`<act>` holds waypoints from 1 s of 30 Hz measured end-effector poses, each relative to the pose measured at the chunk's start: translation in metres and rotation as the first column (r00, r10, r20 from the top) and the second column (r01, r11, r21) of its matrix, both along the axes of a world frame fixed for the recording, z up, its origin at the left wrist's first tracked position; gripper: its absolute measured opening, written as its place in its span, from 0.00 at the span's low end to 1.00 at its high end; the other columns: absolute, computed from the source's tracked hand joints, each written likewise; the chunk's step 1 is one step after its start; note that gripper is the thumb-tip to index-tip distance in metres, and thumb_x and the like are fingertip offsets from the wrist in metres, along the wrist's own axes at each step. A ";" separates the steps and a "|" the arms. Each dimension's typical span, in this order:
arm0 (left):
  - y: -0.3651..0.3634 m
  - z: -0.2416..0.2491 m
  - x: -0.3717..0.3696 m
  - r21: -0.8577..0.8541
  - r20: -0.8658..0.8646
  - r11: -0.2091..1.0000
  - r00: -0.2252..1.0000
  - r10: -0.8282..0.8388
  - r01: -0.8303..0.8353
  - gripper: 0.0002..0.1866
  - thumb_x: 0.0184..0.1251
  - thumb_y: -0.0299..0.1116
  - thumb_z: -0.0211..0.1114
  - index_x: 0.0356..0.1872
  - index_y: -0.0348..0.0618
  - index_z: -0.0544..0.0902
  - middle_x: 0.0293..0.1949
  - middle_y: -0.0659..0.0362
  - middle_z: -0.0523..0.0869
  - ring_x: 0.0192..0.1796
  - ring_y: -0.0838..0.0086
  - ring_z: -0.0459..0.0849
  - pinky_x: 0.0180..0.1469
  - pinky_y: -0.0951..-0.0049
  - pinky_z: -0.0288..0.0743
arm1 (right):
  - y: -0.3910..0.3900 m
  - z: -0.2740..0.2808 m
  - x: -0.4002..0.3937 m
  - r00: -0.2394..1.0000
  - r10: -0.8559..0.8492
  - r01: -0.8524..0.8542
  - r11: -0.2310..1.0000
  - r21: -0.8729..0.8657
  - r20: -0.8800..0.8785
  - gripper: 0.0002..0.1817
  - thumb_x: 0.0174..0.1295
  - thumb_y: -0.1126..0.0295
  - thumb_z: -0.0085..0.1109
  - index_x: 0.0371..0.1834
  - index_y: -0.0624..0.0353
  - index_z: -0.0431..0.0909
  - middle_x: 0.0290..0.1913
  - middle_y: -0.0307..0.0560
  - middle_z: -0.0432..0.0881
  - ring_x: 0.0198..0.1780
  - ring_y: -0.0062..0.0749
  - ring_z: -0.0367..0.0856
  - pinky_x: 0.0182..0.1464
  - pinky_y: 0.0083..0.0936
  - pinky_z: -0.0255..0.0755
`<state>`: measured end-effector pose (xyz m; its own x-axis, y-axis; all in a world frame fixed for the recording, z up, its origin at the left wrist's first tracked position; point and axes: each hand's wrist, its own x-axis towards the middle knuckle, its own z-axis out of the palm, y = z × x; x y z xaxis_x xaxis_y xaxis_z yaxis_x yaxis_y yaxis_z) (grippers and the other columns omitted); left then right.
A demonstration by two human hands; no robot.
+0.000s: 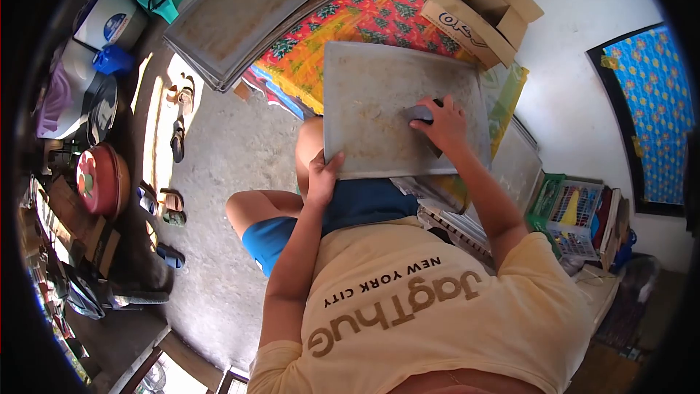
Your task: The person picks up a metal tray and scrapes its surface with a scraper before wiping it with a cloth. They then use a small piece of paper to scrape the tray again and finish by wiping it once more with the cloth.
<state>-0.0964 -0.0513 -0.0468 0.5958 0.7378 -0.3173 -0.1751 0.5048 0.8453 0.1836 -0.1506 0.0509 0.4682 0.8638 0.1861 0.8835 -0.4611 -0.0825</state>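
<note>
A worn metal baking tray (379,95) rests tilted over my lap and the edge of a bed-like surface, its face scuffed and stained with pale flakes and brownish marks. My left hand (323,177) grips the tray's near left corner, thumb on top of the rim. Over the right half of the tray, my right hand (442,125) is closed around a small grey scraper (418,113), whose flat end lies close against the metal. Part of the scraper is hidden under my fingers.
A stack of similar trays (255,11) lies at the upper left on a red and yellow patterned cloth (383,11). An opened cardboard box (474,18) stands at the back right. Sandals (177,138) lie on the concrete floor; a plastic basket (572,208) sits to my right.
</note>
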 end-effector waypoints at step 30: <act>-0.002 0.007 0.003 0.008 0.015 0.998 0.998 0.063 -0.063 0.16 0.67 0.29 0.68 0.54 0.37 0.82 0.49 0.60 0.87 0.49 0.77 0.82 0.56 0.73 0.73 | -0.022 -0.011 0.008 0.904 -0.351 0.346 0.936 -0.063 -0.246 0.37 0.47 0.50 0.78 0.63 0.33 0.72 0.59 0.55 0.69 0.59 0.56 0.76 0.54 0.49 0.77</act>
